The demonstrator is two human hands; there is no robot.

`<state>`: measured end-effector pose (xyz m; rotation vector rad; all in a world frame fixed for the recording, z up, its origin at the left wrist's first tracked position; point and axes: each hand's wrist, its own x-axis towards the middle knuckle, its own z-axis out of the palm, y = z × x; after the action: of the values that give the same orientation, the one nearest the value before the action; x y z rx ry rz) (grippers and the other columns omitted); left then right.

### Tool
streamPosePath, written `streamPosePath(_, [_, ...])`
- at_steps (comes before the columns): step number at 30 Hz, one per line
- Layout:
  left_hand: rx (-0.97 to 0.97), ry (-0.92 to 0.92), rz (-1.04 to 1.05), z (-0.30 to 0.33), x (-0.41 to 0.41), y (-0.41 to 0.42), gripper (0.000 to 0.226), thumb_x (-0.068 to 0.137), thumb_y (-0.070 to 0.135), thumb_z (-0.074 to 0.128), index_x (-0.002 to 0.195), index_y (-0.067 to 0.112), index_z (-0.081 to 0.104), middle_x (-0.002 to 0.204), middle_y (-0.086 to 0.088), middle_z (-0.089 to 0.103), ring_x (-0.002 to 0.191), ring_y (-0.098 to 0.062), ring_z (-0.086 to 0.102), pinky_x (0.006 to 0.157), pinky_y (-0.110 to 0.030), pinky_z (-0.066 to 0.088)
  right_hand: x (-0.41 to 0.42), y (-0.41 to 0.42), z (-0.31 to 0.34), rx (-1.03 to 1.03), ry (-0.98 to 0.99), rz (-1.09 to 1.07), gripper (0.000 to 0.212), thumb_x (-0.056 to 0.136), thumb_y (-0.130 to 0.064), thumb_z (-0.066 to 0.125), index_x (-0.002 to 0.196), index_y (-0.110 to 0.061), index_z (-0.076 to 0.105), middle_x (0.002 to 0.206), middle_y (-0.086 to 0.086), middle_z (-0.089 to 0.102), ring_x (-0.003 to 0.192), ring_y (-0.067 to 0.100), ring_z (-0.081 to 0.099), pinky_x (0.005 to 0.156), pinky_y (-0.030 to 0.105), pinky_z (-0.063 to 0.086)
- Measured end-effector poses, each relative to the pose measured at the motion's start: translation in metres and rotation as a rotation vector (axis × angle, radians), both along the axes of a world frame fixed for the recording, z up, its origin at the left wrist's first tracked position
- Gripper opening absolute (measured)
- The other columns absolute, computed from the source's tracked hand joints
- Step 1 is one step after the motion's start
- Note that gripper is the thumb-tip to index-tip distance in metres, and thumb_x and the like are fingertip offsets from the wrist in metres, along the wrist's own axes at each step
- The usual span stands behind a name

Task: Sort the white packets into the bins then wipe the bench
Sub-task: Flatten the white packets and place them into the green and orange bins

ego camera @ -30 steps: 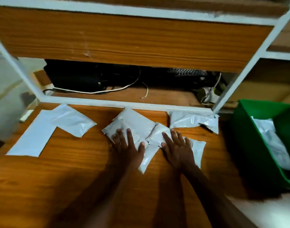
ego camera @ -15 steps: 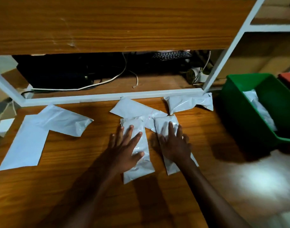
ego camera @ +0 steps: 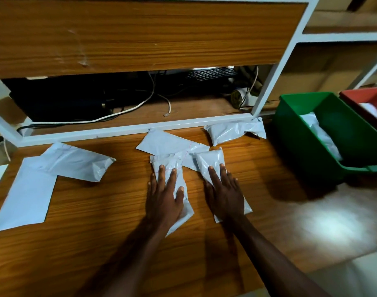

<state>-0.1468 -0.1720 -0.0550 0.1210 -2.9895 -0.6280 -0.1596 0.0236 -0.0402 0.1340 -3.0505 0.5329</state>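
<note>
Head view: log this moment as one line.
phase: sorting | left hand: flat on packet | right hand: flat on second packet | green bin: holds packets | bench: packets remain, not wiped

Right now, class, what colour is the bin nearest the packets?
Green: the bin, seen in the head view.

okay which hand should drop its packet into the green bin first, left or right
Probably the right hand. It lies flat on the packet nearer the green bin, which stands at the bench's right edge. The left hand presses a packet farther away and would have to cross over the right arm.
</note>
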Motion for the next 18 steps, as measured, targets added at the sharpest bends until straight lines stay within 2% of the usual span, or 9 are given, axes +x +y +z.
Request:
streamPosePath(4, [0.092, 0.043, 0.004, 0.001, 0.004, 0.005, 0.064, 0.094, 0.059, 0.021, 0.154, 0.036, 0.026, 0.166, 0.006, 0.002, 0.152, -0.026, 0.004, 0.111, -0.052, 0.038, 0.007, 0.006, 0.013, -0.136, 0.051, -0.045, 0.067, 0.1, -0.062, 0.016, 0.156, -0.029, 0.029, 0.162, 0.011, 0.029, 0.147, 0.035, 0.031, 0.112, 0.051, 0.036])
streamPosePath(9, [0.147, 0.15, -0.051, 0.017, 0.01, 0.041, 0.06, 0.097, 0.056, 0.028, 0.153, 0.034, 0.029, 0.166, 0.004, 0.006, 0.153, -0.025, 0.005, 0.117, -0.048, 0.03, 0.018, 0.033, 0.028, -0.167, 0.176, -0.106, 0.064, 0.103, -0.057, 0.015, 0.152, -0.024, 0.039, 0.157, 0.01, 0.04, 0.142, 0.031, 0.042, 0.097, 0.046, 0.051])
streamPosePath(12, [0.22, 0.159, -0.052, 0.027, 0.012, 0.075, 0.058, 0.098, 0.051, 0.033, 0.153, 0.033, 0.031, 0.166, 0.005, 0.005, 0.152, -0.019, 0.0, 0.115, -0.044, 0.028, 0.028, 0.054, 0.017, -0.104, 0.126, -0.087, 0.065, 0.104, -0.056, 0.015, 0.149, -0.022, 0.046, 0.154, 0.016, 0.043, 0.138, 0.039, 0.045, 0.103, 0.051, 0.047])
streamPosePath(15, [0.299, 0.161, -0.031, 0.026, 0.016, 0.097, 0.057, 0.098, 0.046, 0.038, 0.153, 0.031, 0.032, 0.166, 0.007, 0.004, 0.151, -0.013, 0.0, 0.113, -0.047, 0.036, 0.038, 0.072, -0.004, -0.005, 0.06, -0.049, 0.059, 0.103, -0.057, 0.024, 0.153, -0.029, 0.039, 0.159, 0.015, 0.035, 0.141, 0.042, 0.039, 0.111, 0.054, 0.037])
streamPosePath(18, [0.28, 0.162, -0.026, 0.021, 0.024, 0.121, 0.055, 0.1, 0.044, 0.04, 0.153, 0.031, 0.032, 0.166, 0.007, 0.002, 0.152, -0.018, 0.006, 0.11, -0.049, 0.041, 0.04, 0.094, -0.01, -0.015, 0.06, -0.017, 0.052, 0.1, -0.046, 0.038, 0.149, -0.028, 0.044, 0.153, 0.015, 0.045, 0.133, 0.041, 0.05, 0.106, 0.052, 0.045])
